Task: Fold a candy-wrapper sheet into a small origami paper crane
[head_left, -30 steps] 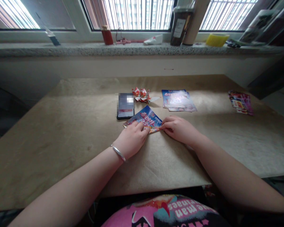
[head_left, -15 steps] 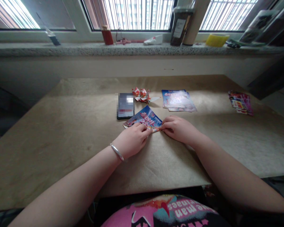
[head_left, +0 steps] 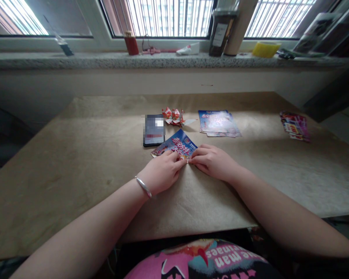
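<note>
A blue printed paper flyer (head_left: pixel 178 142) with large red-and-white characters lies on the table, one corner pointing away from me and its near edge folded. My left hand (head_left: pixel 164 168), a silver bangle at its wrist, holds the near edge with curled fingers. My right hand (head_left: pixel 211 159) pinches the same edge at its right part, and the fingertips of both hands nearly meet. The hands hide part of the fold. Just beyond the flyer, to its left, lies a phone (head_left: pixel 154 131) with a blurred screen. Beside the phone sits folded red-and-white paper (head_left: pixel 173 117).
A stack of similar flyers (head_left: pixel 219 124) lies at the back right of the table (head_left: pixel 75 166). Farther right are several colourful leaflets (head_left: pixel 295 126). On the windowsill (head_left: pixel 99 62) stand a red container (head_left: pixel 131 43), a dark jar (head_left: pixel 220 35) and a yellow object (head_left: pixel 265 49).
My right hand has slid left along the flyer's near edge, closer to my left hand. My left hand stays in nearly the same place.
</note>
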The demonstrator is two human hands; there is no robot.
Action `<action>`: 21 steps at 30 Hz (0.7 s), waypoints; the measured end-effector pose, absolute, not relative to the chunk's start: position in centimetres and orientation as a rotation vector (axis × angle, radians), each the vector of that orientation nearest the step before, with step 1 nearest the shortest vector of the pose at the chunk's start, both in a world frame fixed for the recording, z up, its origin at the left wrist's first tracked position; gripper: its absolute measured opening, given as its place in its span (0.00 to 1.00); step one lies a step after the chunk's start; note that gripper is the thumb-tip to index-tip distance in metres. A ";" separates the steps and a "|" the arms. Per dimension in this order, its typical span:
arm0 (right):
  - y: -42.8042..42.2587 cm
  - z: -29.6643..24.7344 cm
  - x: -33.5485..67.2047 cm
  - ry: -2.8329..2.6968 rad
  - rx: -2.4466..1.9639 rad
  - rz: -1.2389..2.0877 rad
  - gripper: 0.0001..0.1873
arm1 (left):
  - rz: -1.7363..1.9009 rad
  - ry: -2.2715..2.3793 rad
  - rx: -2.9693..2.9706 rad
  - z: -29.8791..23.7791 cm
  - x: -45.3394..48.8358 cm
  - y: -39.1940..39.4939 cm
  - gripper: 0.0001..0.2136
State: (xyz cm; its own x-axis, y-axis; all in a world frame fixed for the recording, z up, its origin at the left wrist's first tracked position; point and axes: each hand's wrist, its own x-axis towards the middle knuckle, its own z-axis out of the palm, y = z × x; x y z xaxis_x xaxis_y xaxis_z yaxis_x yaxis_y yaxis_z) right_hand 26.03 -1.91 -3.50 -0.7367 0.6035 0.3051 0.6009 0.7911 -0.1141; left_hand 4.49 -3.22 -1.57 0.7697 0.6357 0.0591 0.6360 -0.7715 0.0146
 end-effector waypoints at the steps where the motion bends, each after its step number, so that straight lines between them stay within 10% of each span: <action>1: -1.9 -3.5 26.0 -2.653 -0.925 0.012 0.13 | -0.094 -1.070 -2.955 -1.5 4.5 -3.2 0.16; 21: -1.3 -3.9 26.2 -2.673 -0.845 -0.011 0.14 | -0.067 -1.048 -2.947 -1.6 4.2 -3.3 0.16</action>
